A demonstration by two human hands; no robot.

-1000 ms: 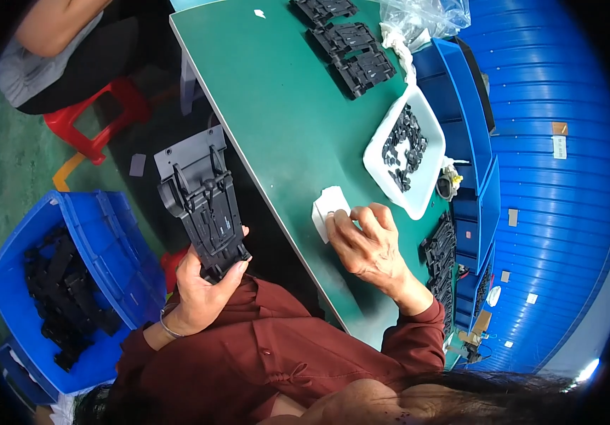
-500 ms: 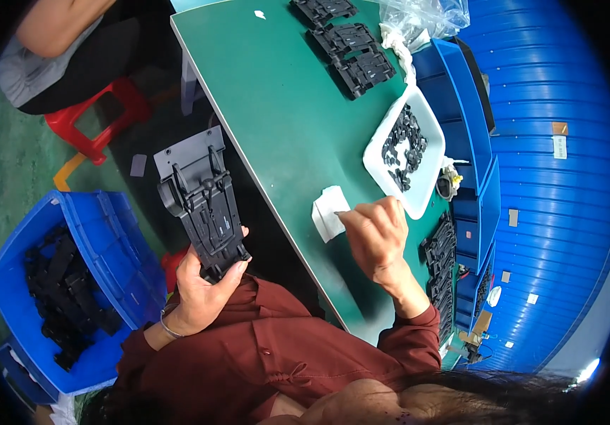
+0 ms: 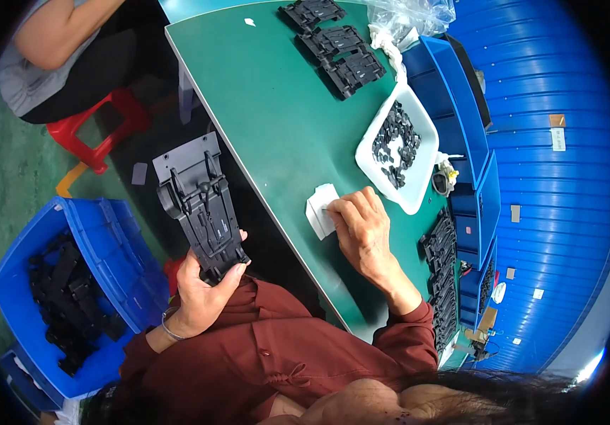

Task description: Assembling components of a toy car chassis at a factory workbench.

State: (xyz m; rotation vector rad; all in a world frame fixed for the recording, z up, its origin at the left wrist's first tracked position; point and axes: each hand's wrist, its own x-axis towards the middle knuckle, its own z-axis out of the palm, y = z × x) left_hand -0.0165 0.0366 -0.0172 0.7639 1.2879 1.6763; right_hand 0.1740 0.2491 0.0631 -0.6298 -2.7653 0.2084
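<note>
In my left hand (image 3: 202,290) is a black plastic chassis part (image 3: 209,219), gripped at its lower end between thumb and fingers. A wide, flat grey plate forms the far end of this part, and it hangs tilted beyond the table's edge. Over the green table my right hand (image 3: 363,234) is closed in a pinch, its fingertips at the right edge of a folded white paper or cloth (image 3: 320,212). Whatever those fingertips hold, if anything, is hidden. Beyond that hand stands a white tray (image 3: 366,166) with small black pieces (image 3: 395,142) in it.
Black moulded parts lie on the green table (image 3: 269,106) at the far side (image 3: 344,53) and in a row at the right (image 3: 441,273). Blue bins (image 3: 485,191) line the right edge. At left are a blue crate (image 3: 117,248) of black parts, a red stool (image 3: 99,131) and a seated person (image 3: 57,49).
My right hand has come down and left to the white paper or cloth. My left hand still holds the chassis part, nearly unmoved. The whole view has shifted slightly.
</note>
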